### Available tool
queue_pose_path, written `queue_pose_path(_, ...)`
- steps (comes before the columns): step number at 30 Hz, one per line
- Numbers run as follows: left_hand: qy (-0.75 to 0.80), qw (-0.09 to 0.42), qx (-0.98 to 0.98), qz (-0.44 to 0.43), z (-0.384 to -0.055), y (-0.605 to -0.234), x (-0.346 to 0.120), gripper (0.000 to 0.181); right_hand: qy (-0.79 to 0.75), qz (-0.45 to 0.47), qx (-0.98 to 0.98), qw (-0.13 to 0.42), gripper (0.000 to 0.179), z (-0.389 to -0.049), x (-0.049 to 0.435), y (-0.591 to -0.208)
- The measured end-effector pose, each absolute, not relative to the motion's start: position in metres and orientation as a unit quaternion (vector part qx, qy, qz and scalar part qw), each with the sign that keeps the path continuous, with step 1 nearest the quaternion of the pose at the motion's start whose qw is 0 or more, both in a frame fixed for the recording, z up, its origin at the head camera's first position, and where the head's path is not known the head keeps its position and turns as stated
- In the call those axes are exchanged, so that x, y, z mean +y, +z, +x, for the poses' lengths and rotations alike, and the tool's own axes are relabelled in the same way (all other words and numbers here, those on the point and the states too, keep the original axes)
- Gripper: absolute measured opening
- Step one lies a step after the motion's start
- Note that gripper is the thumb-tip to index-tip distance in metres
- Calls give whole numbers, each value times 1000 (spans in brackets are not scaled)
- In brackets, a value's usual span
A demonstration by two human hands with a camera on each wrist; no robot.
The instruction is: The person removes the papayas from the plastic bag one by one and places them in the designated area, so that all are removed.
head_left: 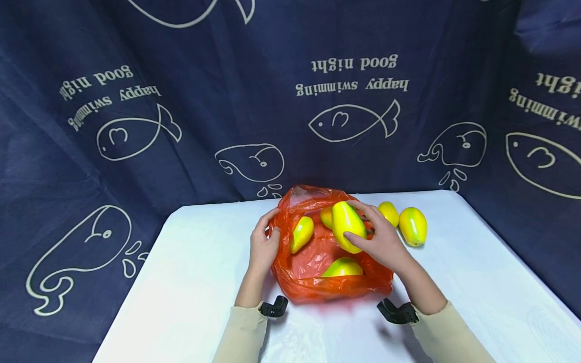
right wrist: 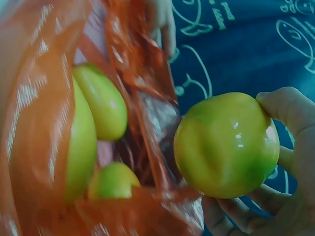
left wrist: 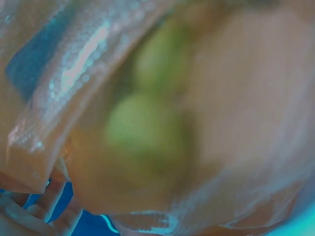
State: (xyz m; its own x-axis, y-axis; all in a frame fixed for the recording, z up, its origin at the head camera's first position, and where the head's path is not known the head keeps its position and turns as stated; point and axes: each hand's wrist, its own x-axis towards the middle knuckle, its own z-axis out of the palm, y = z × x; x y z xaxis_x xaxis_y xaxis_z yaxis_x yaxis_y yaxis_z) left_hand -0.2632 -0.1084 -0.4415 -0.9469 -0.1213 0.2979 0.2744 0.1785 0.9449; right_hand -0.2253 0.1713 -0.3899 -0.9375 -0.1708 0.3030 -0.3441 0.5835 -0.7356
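A red plastic bag (head_left: 317, 290) lies with its mouth spread wide on the table. My left hand (head_left: 263, 247) grips the bag's left rim, thumb inside and fingers outside. In the head view, my right hand (head_left: 386, 244) holds a yellow-green mango (head_left: 347, 227) over the bag's right side, thumb and fingers around it. The right wrist view shows that same mango (right wrist: 226, 145) beside the bag's edge. Inside the bag lie a mango at the left (head_left: 302, 234), one at the front (head_left: 343, 268) and one at the back (head_left: 326, 217), partly hidden.
Two more mangoes (head_left: 413, 227) sit on the white table (head_left: 204, 262) to the right of the bag, behind my right hand. A dark blue curtain (head_left: 254, 101) with fish drawings hangs behind the table. Black bands (head_left: 274, 306) are on both wrists.
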Motion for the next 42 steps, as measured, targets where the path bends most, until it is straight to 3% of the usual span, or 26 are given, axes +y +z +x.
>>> queue_pose_path(19,-631,158,-758,-52,-264,-444,-109,47,390,63,-900,184,73,-221,251,-385)
queue_pose_path(42,-620,166,-765,-51,-266,-447,-108,46,374,-58,-914,146,74,-244,346,-437)
